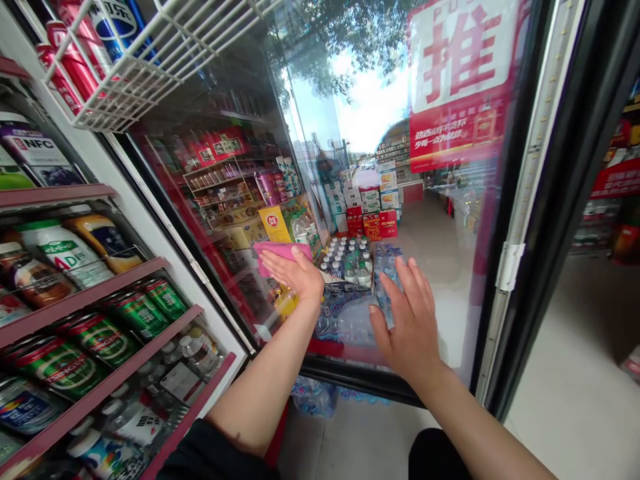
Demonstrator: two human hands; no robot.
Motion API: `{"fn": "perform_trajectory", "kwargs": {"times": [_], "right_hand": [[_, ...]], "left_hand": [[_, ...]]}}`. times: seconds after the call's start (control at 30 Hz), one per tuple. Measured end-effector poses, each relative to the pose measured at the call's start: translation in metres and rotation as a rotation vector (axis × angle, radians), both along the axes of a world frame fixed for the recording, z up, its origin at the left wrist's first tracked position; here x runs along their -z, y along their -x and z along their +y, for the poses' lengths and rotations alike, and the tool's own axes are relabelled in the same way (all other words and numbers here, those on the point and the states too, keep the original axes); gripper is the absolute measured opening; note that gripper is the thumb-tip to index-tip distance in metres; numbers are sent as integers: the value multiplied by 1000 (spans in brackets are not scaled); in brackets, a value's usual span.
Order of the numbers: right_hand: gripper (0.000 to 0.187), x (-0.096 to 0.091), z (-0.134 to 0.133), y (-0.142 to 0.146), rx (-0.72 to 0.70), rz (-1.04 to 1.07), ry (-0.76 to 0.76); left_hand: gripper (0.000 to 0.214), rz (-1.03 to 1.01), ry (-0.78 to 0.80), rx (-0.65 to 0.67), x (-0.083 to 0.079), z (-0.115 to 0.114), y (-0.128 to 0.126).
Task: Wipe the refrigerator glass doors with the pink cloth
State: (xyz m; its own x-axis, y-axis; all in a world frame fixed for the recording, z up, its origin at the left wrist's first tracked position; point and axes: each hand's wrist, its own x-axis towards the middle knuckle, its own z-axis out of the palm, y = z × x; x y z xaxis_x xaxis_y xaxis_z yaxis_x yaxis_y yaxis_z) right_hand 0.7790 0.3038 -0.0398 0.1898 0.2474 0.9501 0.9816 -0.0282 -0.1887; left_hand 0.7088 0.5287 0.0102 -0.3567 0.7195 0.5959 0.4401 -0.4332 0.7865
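My left hand (300,275) lies flat on a pink cloth (281,249), pressing it to the glass pane (453,267) of a cooler door. Its fingers are stretched out over the cloth and point left. To the right, my right hand (409,323) is raised before the same pane, fingers spread and nothing held. Whether its fingertips touch the glass I cannot tell. A red and white push sticker (460,80) is on the upper right of the pane.
On the left, cooler shelves (90,267) hold bottles and green cans (100,333). A white wire rack (135,87) with drink cans juts out at the upper left. Packs of bottled water (315,395) stand on the floor behind the door, whose black frame (525,200) runs along the right.
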Motion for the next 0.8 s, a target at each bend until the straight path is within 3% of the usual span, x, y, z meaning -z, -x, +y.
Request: {"fn": "perform_trajectory", "kwargs": {"times": [0.27, 0.57, 0.8], "right_hand": [[60, 9, -22, -11, 33, 19, -12], [63, 6, -56, -12, 105, 28, 4], [60, -2, -87, -19, 182, -24, 10]], "left_hand": [[92, 198, -308, 159, 19, -57, -43], [97, 675, -742, 339, 0, -125, -98], [87, 726, -908, 460, -4, -178, -150]]}}
